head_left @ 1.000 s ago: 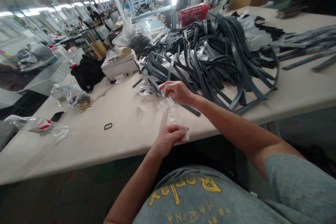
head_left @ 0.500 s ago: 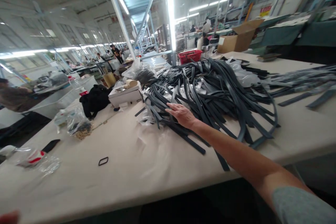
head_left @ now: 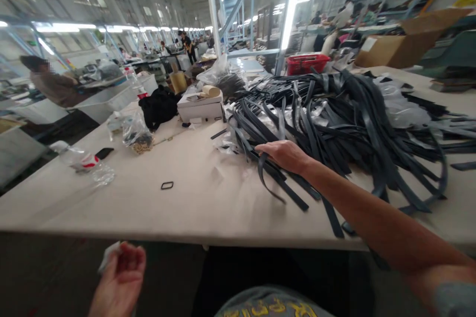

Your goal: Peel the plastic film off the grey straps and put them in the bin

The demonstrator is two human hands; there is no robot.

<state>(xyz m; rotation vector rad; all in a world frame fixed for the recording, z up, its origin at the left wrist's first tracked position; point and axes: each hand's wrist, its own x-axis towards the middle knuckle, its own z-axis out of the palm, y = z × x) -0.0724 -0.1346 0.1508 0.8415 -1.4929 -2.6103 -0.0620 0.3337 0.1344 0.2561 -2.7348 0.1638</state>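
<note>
My right hand (head_left: 284,155) is closed on the end of a dark grey strap (head_left: 265,176), which hangs in a curve over the tabletop. This strap lies at the near left edge of a big tangled pile of similar straps (head_left: 327,124). Low in the view, off the table's front edge, my left hand (head_left: 122,272) is curled with the palm partly up. A small crumpled white piece (head_left: 108,256), perhaps paper or cloth, sticks out by its thumb. A black rectangular ring (head_left: 167,185) lies flat on the pale table (head_left: 201,208).
To the left are a plastic bottle (head_left: 84,161), a phone (head_left: 104,152), a clear bag (head_left: 137,131) with small parts, and a black cloth bundle (head_left: 159,106). A white box (head_left: 201,105), red basket (head_left: 307,63) and cardboard carton (head_left: 386,49) stand farther back. Another person (head_left: 52,79) sits at left.
My right hand has closed on a strap and lifted its end from the pile. My left hand has come further into view, with a white piece in it. The view has turned left and down.
</note>
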